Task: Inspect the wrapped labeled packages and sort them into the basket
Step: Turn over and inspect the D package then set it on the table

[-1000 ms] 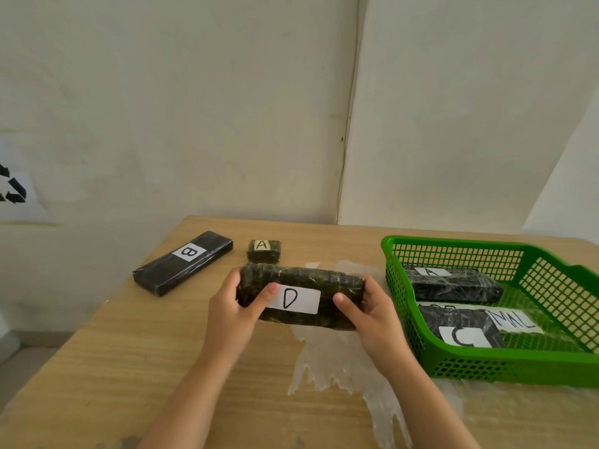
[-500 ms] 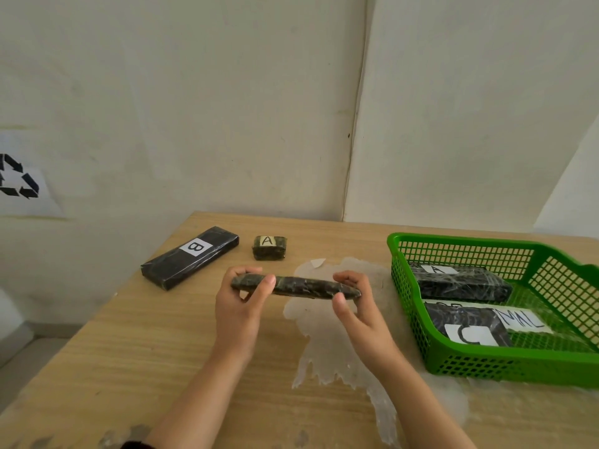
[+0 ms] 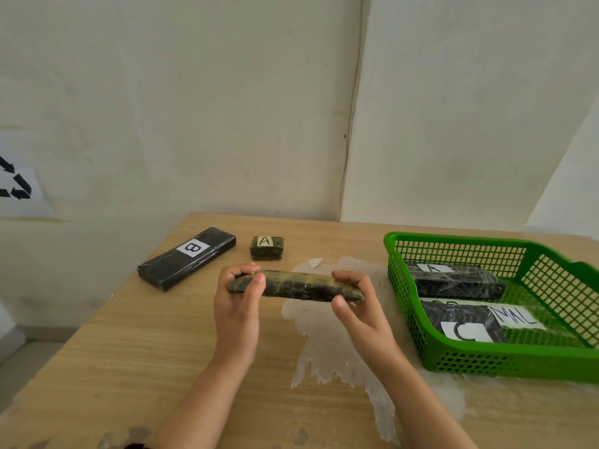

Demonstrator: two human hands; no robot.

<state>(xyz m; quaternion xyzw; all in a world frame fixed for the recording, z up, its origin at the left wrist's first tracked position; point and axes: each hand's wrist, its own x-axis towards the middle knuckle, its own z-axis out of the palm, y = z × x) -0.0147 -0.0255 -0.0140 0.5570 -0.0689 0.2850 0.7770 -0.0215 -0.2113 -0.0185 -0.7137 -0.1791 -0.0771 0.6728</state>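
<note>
I hold a dark wrapped package above the table, tilted so only its narrow edge faces me and its label is hidden. My left hand grips its left end and my right hand grips its right end. A long black package marked B lies at the back left. A small package marked A sits behind my hands. The green basket on the right holds a package marked A and one marked C.
The wooden table meets a wall corner at the back. A patch of clear film or dried glue spreads over the table under my hands. A white paper slip with writing lies in the basket. A recycling sign hangs at left.
The held package has been tipped from showing its face with the D label to edge-on. Both hands have kept their grip on its ends.
</note>
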